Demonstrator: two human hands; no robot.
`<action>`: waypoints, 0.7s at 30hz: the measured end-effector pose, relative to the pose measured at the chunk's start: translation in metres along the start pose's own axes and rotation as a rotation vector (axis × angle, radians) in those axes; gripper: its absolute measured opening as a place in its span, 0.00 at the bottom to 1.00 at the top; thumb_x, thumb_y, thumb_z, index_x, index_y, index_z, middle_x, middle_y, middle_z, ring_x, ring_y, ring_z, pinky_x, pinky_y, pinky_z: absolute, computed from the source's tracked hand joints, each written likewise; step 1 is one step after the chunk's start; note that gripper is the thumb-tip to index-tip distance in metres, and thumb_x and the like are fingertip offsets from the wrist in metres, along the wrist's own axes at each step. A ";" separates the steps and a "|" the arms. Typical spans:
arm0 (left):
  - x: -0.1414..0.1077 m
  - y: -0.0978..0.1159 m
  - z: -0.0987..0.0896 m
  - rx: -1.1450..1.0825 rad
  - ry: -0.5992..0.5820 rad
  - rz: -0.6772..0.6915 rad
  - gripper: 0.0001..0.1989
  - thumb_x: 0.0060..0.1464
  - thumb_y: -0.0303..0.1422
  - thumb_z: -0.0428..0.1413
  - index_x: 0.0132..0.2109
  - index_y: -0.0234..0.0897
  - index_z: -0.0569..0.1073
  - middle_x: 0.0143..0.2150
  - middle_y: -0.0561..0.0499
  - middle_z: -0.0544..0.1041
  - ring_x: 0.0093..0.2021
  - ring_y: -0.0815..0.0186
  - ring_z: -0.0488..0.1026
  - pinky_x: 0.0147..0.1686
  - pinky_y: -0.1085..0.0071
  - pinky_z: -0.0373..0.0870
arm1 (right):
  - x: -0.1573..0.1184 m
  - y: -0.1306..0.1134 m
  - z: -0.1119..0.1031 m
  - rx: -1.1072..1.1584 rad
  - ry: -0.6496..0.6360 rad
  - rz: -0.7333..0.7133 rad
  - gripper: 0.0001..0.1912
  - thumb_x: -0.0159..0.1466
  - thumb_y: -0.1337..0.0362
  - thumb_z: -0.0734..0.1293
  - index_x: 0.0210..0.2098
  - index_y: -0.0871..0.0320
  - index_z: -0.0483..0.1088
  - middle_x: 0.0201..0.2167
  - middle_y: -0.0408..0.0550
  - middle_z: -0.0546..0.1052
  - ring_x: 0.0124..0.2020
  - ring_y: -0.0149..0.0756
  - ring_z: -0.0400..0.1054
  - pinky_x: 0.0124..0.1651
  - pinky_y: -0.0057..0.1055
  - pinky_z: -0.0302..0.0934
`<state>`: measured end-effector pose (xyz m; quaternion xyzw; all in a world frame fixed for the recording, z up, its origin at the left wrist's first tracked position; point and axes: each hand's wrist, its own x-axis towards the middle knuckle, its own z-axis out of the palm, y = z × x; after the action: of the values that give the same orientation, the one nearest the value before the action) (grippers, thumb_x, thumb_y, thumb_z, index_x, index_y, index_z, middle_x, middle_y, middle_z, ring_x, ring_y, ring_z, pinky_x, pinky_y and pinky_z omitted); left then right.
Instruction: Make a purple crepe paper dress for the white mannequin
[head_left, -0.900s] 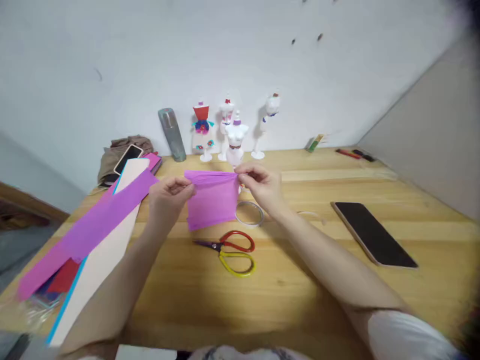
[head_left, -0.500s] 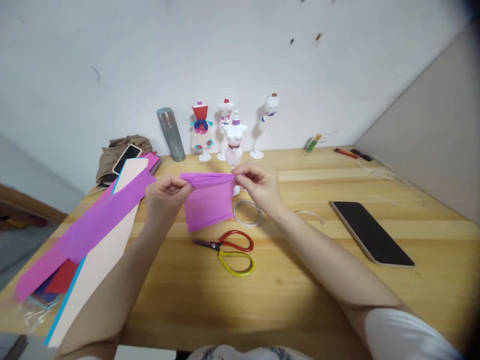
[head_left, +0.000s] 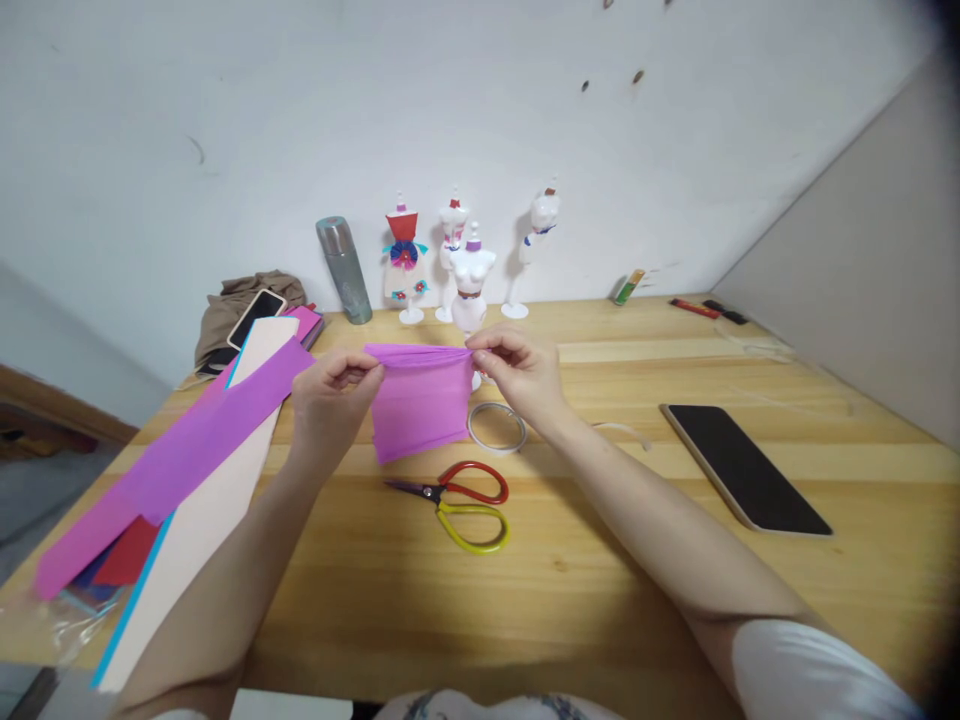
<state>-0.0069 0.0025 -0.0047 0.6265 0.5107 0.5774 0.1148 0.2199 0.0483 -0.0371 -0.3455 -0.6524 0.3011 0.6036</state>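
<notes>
- Left of frame: I see a purple strip [head_left: 217,420] lying across a pale panel [head_left: 214,500] with a blue edge, on the counter [head_left: 600,610].
- Left of centre: I have the left hand [head_left: 330,400], its grip pinching the upper left of the purple sheet [head_left: 420,410].
- Centre: the purple sheet shows folds along its top edge; scissors [head_left: 439,497] lie just below it, blades leftward.
- Right of centre: I have the right hand [head_left: 521,378], its grip pinching the sheet's upper right corner.
- Right of frame: a phone [head_left: 742,468] lies flat.
</notes>
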 end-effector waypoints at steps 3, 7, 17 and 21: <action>0.000 0.000 0.000 0.002 -0.009 0.029 0.02 0.45 0.31 0.60 0.27 0.39 0.77 0.24 0.56 0.77 0.26 0.70 0.72 0.30 0.72 0.68 | 0.001 -0.001 0.000 0.012 -0.001 0.023 0.05 0.56 0.66 0.67 0.29 0.55 0.76 0.27 0.43 0.76 0.29 0.33 0.69 0.33 0.33 0.62; -0.001 0.000 0.001 0.004 -0.018 0.031 0.02 0.46 0.31 0.60 0.27 0.40 0.76 0.25 0.56 0.76 0.26 0.70 0.71 0.30 0.72 0.67 | 0.001 -0.002 0.001 0.030 0.007 0.050 0.04 0.56 0.66 0.67 0.28 0.55 0.76 0.27 0.43 0.77 0.29 0.33 0.68 0.33 0.33 0.62; 0.002 0.002 0.001 -0.140 -0.110 -0.080 0.04 0.42 0.32 0.61 0.25 0.38 0.74 0.23 0.55 0.74 0.25 0.70 0.71 0.28 0.73 0.69 | 0.001 0.000 -0.001 0.007 0.001 0.044 0.05 0.57 0.66 0.67 0.30 0.55 0.76 0.28 0.44 0.77 0.29 0.33 0.68 0.33 0.32 0.62; 0.001 0.000 0.001 -0.127 -0.112 -0.134 0.04 0.43 0.33 0.61 0.26 0.39 0.74 0.21 0.55 0.74 0.23 0.69 0.72 0.25 0.73 0.68 | 0.001 0.000 -0.002 -0.023 -0.009 -0.010 0.05 0.58 0.66 0.66 0.30 0.55 0.76 0.28 0.43 0.76 0.29 0.33 0.69 0.34 0.33 0.62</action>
<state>-0.0060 0.0037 -0.0043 0.6138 0.5065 0.5638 0.2211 0.2214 0.0493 -0.0366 -0.3478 -0.6602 0.2924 0.5981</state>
